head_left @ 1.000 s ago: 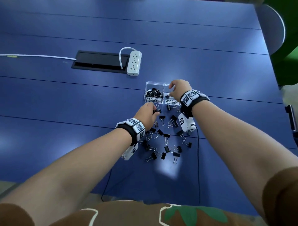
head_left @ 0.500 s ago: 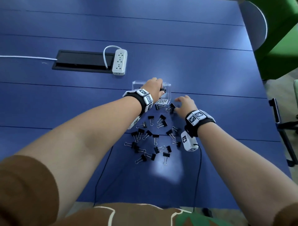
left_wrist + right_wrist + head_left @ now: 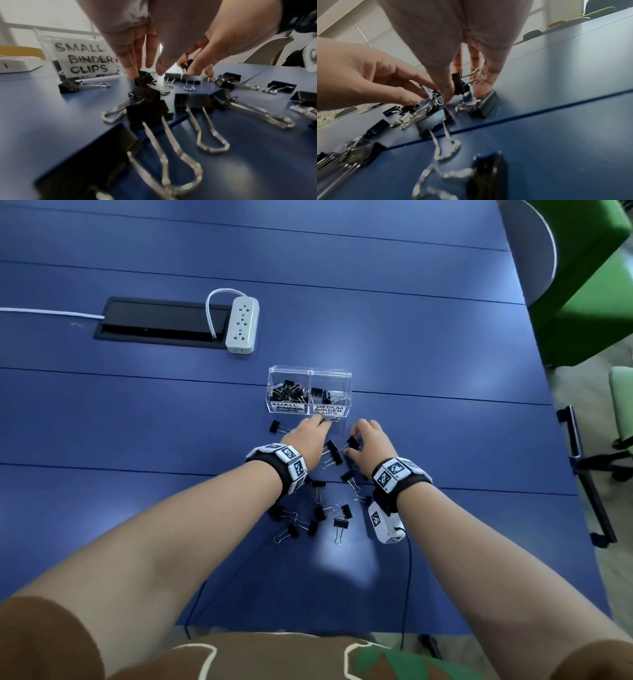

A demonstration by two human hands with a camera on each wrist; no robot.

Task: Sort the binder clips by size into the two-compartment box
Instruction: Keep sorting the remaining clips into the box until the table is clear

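The clear two-compartment box (image 3: 345, 375) stands on the blue table; its left half, labelled SMALL BINDER CLIPS (image 3: 85, 59), holds several small clips and its right half, labelled MEDIUM, holds a few bigger ones. Black binder clips (image 3: 318, 486) lie scattered in front of it. My left hand (image 3: 306, 434) reaches down just before the box, and its fingertips (image 3: 133, 75) close on a small clip (image 3: 144, 80) lying on the table. To its right, my right hand (image 3: 368, 440) pinches a black clip (image 3: 459, 83) between thumb and fingers, slightly above the table.
A white power strip (image 3: 241, 325) and a black cable hatch (image 3: 161, 323) lie at the back left. A green chair (image 3: 589, 268) stands past the table's right edge. A thin black cable (image 3: 406, 577) runs from my right wrist off the near edge.
My left hand came back from the box to the clips just in front of it. My right hand stayed at the pile and now holds a clip.
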